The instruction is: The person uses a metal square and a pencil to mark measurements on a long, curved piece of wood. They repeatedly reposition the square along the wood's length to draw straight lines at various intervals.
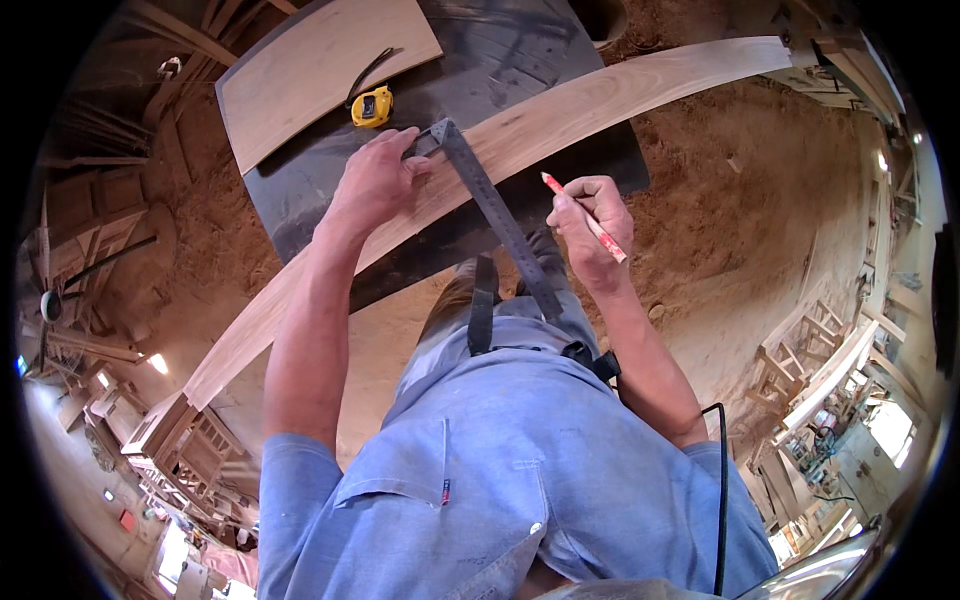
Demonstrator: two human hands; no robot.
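A long pale wooden board (560,125) lies slantwise across the dark worktable (505,50). Over it rests a metal try square (497,208), its blade crossing the board and sticking out past the near edge towards my body. My left hand (377,180) is on the board's far edge, its fingers closed on the stock of the square. In my right hand (597,225), to the right of the blade and apart from the board, is a red and white carpenter's pencil (585,218), its tip pointing up and left.
A yellow tape measure (372,106) with a black strap sits beyond my left hand, beside a flat wooden panel (320,65). Sawdust covers the brown floor (730,190). Wooden frames (195,440) stand at the lower left, and more wooden pieces (810,340) at the right.
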